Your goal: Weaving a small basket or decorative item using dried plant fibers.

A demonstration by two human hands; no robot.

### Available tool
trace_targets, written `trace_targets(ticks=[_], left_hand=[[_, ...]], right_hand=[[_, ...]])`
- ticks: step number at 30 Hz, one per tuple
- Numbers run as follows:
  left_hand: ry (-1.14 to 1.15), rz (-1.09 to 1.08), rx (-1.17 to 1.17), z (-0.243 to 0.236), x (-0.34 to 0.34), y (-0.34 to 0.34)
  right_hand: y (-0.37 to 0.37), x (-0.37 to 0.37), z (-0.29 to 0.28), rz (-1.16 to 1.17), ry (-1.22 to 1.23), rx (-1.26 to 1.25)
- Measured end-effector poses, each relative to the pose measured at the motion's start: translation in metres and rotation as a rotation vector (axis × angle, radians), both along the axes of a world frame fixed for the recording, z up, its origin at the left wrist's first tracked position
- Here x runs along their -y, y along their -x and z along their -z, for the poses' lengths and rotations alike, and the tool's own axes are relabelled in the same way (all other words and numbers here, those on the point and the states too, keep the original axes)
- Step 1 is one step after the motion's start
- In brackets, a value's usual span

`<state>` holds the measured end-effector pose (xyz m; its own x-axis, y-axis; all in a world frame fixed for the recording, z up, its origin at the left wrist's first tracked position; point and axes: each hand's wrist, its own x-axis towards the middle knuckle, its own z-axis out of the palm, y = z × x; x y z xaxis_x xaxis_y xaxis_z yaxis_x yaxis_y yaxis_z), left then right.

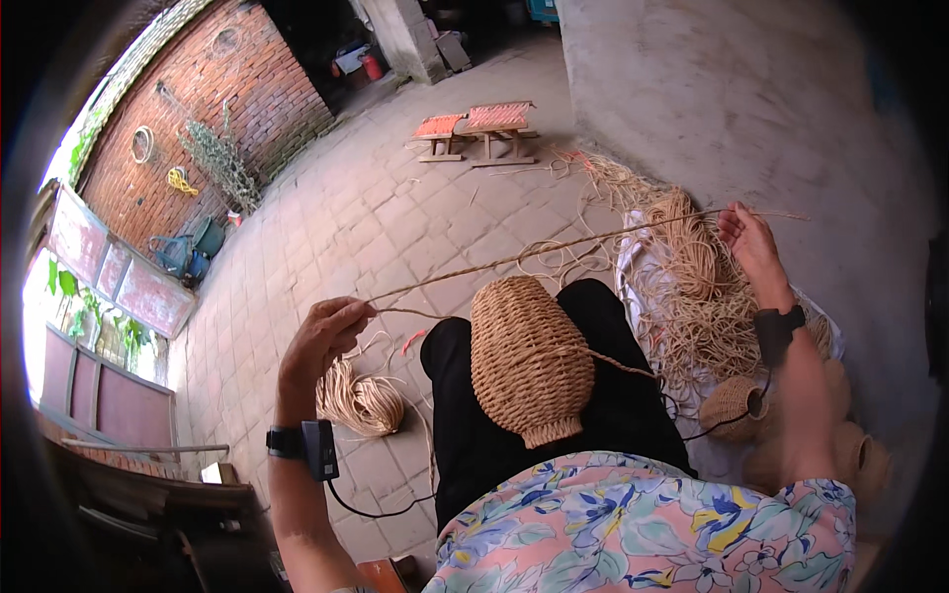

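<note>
A length of tan twisted cord (514,259) is stretched taut between my two raised hands. My left hand (331,331) pinches it at the left, above my left knee. Farther out on the right, my right hand (748,237) grips the other end, with a short tail sticking out past the fingers. On my lap, between my knees, lies a woven cord vase-shaped basket (529,361), its narrow neck toward me. A loose strand comes off the basket's right side. Neither hand touches the basket.
A bundle of cord (358,400) lies on the brick floor by my left leg. To my right, a large heap of loose cord (692,296) rests on white sheeting, near several woven baskets (732,408). Two low woven-top stools (499,117) stand ahead. Thin black cables hang from both wrists.
</note>
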<state>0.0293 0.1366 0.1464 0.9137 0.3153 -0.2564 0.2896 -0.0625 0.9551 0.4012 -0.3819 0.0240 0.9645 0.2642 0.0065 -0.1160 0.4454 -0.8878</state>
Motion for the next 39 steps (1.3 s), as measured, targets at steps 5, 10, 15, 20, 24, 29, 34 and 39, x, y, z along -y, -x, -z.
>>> trace_targets(ticks=[5,10,15,20,24,29,34,39], left_hand=[[-0.007,-0.007,0.012,0.008,-0.004,0.003],[0.006,-0.010,0.078,0.024,0.004,-0.007],[0.011,-0.042,0.128,0.049,0.014,-0.014],[-0.018,-0.040,0.002,0.065,0.029,-0.016],[0.142,0.028,0.027,0.104,0.032,-0.002],[0.234,0.017,0.016,0.123,0.047,-0.002],[0.199,-0.022,-0.032,0.140,0.051,0.003],[0.119,-0.050,-0.028,0.155,0.060,0.008]], right_hand=[[-0.019,0.062,0.033,0.213,0.103,0.013],[-0.024,0.110,0.046,0.196,0.132,0.017],[-0.008,0.113,0.050,0.332,0.087,0.018],[-0.022,0.162,0.079,0.365,0.128,-0.021],[-0.015,0.156,0.086,0.350,0.217,-0.073],[-0.010,0.166,0.097,0.393,0.308,-0.137],[-0.009,0.163,0.104,0.382,0.286,-0.168],[-0.011,0.158,0.108,0.366,0.186,-0.173]])
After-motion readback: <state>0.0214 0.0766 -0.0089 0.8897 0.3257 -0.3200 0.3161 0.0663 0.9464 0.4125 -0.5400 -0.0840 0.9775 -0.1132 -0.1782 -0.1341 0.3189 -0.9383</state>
